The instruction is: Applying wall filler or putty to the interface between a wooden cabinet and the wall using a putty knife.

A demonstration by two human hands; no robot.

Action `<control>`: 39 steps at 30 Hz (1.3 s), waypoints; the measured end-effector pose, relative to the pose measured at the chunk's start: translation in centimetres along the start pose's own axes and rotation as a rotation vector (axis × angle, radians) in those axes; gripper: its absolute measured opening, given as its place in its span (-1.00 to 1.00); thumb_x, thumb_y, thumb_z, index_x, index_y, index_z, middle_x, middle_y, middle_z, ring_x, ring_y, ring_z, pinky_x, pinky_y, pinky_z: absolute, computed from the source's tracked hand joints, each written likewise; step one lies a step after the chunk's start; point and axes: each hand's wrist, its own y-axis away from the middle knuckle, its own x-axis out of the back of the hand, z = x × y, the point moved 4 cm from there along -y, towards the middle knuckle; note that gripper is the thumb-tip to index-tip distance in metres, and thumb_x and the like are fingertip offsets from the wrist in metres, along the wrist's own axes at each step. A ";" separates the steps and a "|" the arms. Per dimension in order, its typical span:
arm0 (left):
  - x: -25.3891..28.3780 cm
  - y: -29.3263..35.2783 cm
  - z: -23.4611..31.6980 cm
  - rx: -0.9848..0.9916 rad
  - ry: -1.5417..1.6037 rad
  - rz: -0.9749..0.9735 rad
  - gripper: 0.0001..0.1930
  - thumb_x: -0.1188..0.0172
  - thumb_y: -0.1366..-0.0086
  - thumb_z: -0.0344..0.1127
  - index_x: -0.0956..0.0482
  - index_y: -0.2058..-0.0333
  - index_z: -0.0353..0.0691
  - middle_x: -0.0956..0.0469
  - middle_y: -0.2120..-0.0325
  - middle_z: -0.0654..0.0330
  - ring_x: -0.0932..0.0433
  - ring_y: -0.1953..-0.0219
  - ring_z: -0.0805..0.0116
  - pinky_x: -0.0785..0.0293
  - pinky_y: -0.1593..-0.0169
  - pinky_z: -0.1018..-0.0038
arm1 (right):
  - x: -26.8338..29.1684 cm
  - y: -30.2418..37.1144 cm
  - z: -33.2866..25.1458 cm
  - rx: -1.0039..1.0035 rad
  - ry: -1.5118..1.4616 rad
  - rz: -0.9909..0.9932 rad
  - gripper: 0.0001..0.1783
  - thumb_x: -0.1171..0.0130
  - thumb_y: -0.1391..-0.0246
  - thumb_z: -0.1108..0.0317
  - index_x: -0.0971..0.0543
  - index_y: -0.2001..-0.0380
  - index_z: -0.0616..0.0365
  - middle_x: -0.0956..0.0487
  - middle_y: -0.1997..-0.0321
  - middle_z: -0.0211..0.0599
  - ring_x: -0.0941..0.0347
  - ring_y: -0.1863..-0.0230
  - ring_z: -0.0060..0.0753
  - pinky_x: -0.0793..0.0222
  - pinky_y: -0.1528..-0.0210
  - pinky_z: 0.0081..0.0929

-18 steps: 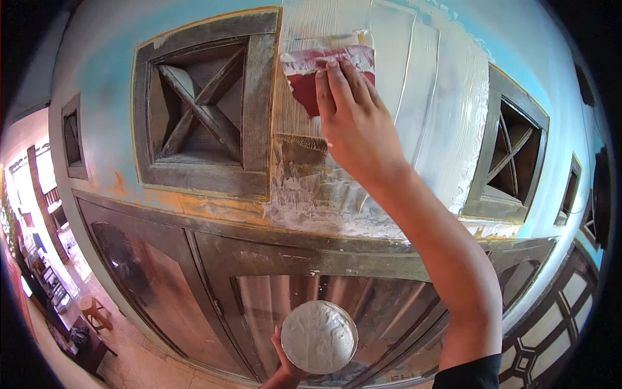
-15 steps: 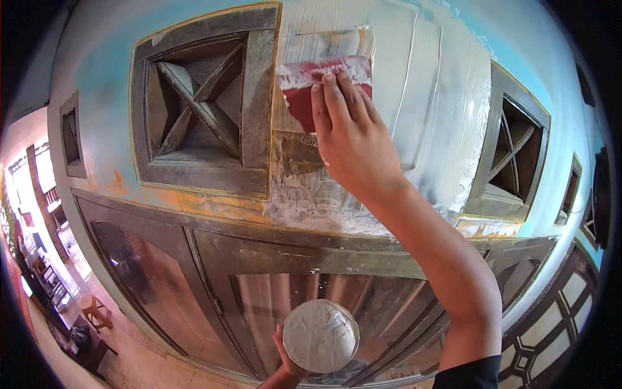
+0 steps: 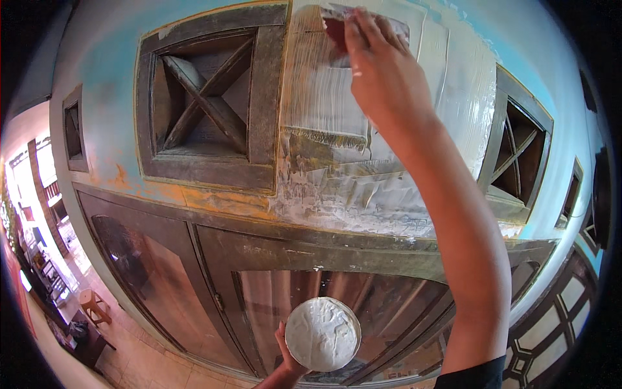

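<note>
Right hand is closed on red spreader, held near visible upper edge of wall; round tub of white paste is gripped at lower left by half-curled left hand.

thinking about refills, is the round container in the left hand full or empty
Not empty: white paste covers the round container rim to rim. Its depth is hidden; cannot tell if full.
</note>
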 end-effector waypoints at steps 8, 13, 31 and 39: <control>3.5 -1.7 -2.3 0.039 0.154 -0.052 0.11 0.26 -0.14 0.71 -0.17 -0.46 0.02 -0.25 -0.40 0.10 -0.29 -0.37 -0.11 -0.25 -0.36 -0.12 | -0.6 3.7 -4.8 -0.115 0.000 -0.147 -0.35 -0.18 -0.12 0.24 -0.47 -0.17 0.53 -0.47 -0.28 0.31 -0.43 -0.27 0.36 -0.42 -0.24 0.13; 5.4 -2.6 -3.9 0.221 0.888 -0.419 0.11 0.27 -0.14 0.72 -0.17 -0.46 0.01 -0.23 -0.41 0.08 -0.29 -0.37 -0.13 -0.26 -0.35 -0.14 | 1.0 7.1 -7.2 -0.048 0.008 -0.274 -0.37 -0.06 -0.16 0.29 -0.43 -0.21 0.54 -0.42 -0.32 0.33 -0.40 -0.30 0.39 -0.42 -0.25 0.15; 0.6 0.7 -1.7 0.138 0.451 -0.312 0.14 0.29 -0.12 0.73 -0.13 -0.47 0.01 -0.21 -0.42 0.11 -0.27 -0.39 -0.12 -0.24 -0.36 -0.16 | 4.4 1.8 1.5 -0.004 -0.146 0.045 -0.52 -0.08 -0.20 0.46 -0.48 -0.21 0.21 -0.49 -0.32 -0.08 -0.38 -0.35 0.04 -0.32 -0.37 -0.03; 1.4 1.0 -1.5 0.061 0.106 -0.088 0.09 0.26 -0.16 0.69 -0.21 -0.44 -0.01 -0.27 -0.39 0.09 -0.31 -0.36 -0.12 -0.23 -0.35 -0.21 | 2.1 8.3 -2.8 -0.052 -0.077 -0.265 -0.37 -0.10 -0.14 0.39 -0.39 -0.31 0.28 -0.41 -0.38 -0.01 -0.33 -0.39 0.14 -0.30 -0.37 0.08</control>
